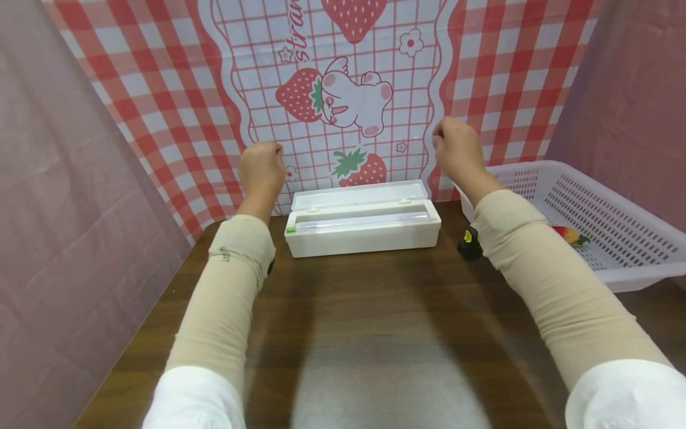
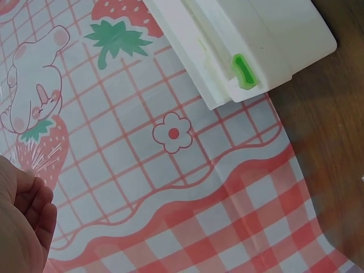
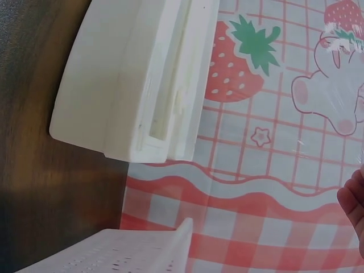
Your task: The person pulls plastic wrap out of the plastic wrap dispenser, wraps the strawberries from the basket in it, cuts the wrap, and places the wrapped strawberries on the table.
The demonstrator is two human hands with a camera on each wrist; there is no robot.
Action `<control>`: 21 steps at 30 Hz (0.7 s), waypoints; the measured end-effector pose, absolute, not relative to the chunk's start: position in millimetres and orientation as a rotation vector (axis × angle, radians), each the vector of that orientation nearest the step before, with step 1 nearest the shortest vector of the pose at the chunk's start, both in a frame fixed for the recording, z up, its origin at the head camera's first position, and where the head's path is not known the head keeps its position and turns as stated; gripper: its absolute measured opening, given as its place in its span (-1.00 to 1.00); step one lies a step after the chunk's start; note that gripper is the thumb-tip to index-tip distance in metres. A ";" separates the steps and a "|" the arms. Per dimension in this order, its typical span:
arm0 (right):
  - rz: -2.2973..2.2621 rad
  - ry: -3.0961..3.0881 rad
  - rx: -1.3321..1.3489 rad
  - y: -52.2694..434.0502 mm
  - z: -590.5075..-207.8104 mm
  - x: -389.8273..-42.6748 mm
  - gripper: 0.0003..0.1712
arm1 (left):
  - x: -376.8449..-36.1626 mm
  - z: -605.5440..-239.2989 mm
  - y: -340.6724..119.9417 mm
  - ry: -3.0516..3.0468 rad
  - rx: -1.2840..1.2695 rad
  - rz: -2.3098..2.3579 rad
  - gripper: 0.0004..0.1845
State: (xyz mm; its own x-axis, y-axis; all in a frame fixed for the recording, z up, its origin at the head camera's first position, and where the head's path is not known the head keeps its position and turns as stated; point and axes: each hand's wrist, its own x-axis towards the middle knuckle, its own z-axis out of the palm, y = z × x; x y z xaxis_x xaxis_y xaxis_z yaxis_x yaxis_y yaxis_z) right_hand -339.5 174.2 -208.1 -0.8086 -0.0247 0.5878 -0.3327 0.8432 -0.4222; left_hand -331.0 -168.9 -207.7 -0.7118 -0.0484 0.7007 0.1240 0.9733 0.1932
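A white cling film dispenser [image 1: 364, 239] stands at the back of the table, its clear lid [image 1: 359, 193] tipped back. Inside lies a film roll [image 1: 364, 221], and a green cutter slider [image 2: 244, 71] sits at the left end. Above and left of the box, my left hand [image 1: 262, 170] pinches clear cling film [image 2: 37, 159], which creases out from the fingertips. My right hand [image 1: 460, 149] is raised above the box's right side with curled fingers, gripping the film's other side. Only faint glints show the film near it in the right wrist view; its fingertips are partly cut off there.
A white perforated basket [image 1: 638, 271] stands on the right, holding a small red and yellow item [image 1: 570, 235]. Behind the box hangs a strawberry-print checked cloth [image 1: 375, 161]. The brown wooden table [image 1: 364, 310] extends in front.
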 end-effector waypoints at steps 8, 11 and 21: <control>0.685 -2.430 0.250 173.7 -201.6 -338.8 -0.77 | -330.6 -202.3 -167.1 -2.343 -0.038 -0.277 -0.77; 0.674 -2.439 0.245 173.4 -197.8 -339.0 -0.76 | -330.7 -199.2 -167.5 -2.328 -0.058 -0.273 -0.77; 0.646 -2.444 0.254 172.8 -185.7 -337.8 -0.74 | -329.6 -187.8 -165.7 -2.339 -0.048 -0.272 -0.77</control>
State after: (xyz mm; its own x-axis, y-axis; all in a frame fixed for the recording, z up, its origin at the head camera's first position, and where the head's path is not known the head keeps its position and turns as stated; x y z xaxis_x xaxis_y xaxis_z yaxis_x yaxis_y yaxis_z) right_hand -337.8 172.8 -185.7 -0.8065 -0.0315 0.5904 -0.3193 0.8636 -0.3901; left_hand -329.6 -165.7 -187.8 -0.7056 -0.0474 0.7070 0.1161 0.9766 0.1813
